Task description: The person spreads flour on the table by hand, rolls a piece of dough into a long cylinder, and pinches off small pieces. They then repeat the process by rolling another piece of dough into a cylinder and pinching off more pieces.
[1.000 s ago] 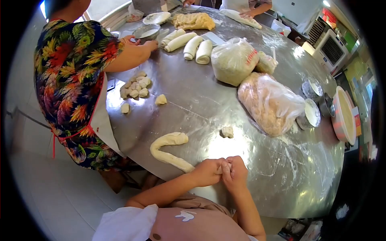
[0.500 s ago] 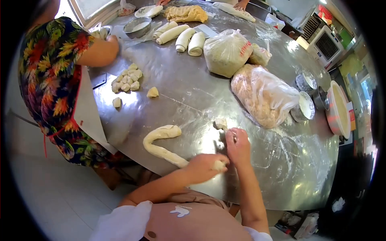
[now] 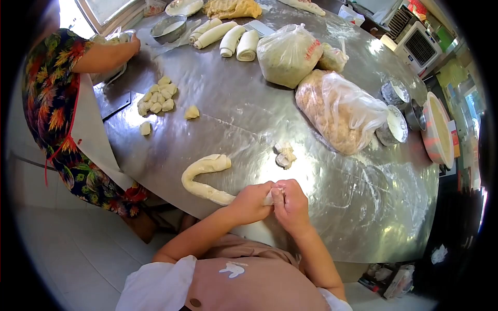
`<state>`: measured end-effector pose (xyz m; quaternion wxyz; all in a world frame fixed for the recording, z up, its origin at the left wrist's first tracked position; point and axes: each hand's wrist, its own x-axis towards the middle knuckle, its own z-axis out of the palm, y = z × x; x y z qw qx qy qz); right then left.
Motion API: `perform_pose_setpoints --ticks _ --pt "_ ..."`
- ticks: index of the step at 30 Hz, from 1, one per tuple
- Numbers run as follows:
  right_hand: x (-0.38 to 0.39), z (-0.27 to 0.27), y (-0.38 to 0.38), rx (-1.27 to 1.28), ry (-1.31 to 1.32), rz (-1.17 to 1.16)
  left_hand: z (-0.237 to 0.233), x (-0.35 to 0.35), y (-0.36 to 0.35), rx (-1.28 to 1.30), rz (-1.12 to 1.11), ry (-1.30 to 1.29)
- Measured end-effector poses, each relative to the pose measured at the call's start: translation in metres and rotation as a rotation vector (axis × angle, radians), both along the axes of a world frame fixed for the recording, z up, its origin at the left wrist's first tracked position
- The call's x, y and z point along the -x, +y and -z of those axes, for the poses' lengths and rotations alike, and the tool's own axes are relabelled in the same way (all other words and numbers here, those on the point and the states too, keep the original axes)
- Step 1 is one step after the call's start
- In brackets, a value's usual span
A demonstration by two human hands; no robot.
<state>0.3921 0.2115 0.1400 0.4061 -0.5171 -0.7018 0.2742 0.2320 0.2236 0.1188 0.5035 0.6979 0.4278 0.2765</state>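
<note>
A long rope of dough (image 3: 199, 187) curves in a hook on the metal table, and its near end runs into my left hand (image 3: 252, 202), which is wrapped round it. Right beside it, my right hand (image 3: 291, 206) pinches the tip of the same rope between thumb and fingers. The two hands touch or nearly touch. Just beyond them lie small torn dough pieces (image 3: 285, 155), close together. Further left sits a heap of dough pieces (image 3: 157, 97), with two single pieces near it.
Bagged dough (image 3: 340, 114) and a bagged green-flecked filling (image 3: 288, 57) stand ahead to the right. Rolled dough logs (image 3: 247, 45) lie at the back. Bowls (image 3: 392, 127) line the right edge. A person in a floral top (image 3: 57, 98) works at the left by a bowl (image 3: 168, 29).
My right hand has come back from the small pieces to the rope end at my left hand. Another piece now lies with the one on the table. The person at left has shifted away.
</note>
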Motion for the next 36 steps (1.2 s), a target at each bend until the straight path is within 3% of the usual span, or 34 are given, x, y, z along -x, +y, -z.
perform_pose_setpoints --ticks 9,13,14,17,18,21,23,25,28,31,34,36 --pt "-0.002 0.019 0.018 -0.17 -0.077 0.172 0.004 -0.009 -0.007 0.002 -0.041 0.043" --pt "-0.026 0.028 0.061 -0.112 -0.173 0.304 -0.037 -0.017 -0.02 -0.022 0.086 -0.131" --pt "-0.031 0.022 0.065 0.05 -0.211 0.293 -0.034 -0.017 -0.02 0.018 0.104 -0.077" --pt "-0.023 0.042 0.071 0.062 0.322 0.157 -0.001 -0.02 -0.007 -0.129 -0.14 0.056" --pt "-0.022 0.032 0.065 0.067 0.2 0.12 -0.018 -0.013 0.002 0.166 -0.049 0.13" --pt "-0.016 -0.002 0.031 0.233 -0.03 -0.101 -0.007 -0.011 0.0 -0.045 -0.192 0.024" --pt "-0.008 -0.007 0.017 0.172 -0.094 -0.296 0.013 -0.012 0.001 -0.08 -0.22 -0.043" --pt "-0.003 -0.001 0.014 0.116 -0.06 -0.254 0.02 -0.01 0.003 -0.182 -0.24 -0.126" --pt "0.001 -0.007 0.014 0.112 -0.043 -0.198 0.01 0.001 0.003 -0.362 -0.168 -0.048" --pt "0.005 -0.011 0.013 0.034 -0.026 -0.123 0.015 0.008 0.002 0.069 -0.032 0.008" --pt "0.013 -0.02 0.015 -0.065 -0.058 -0.124 0.015 0.008 0.001 -0.016 -0.063 -0.143" --pt "0.014 -0.019 0.016 -0.109 -0.109 -0.106 0.0 0.004 0.0 0.085 -0.105 -0.13"
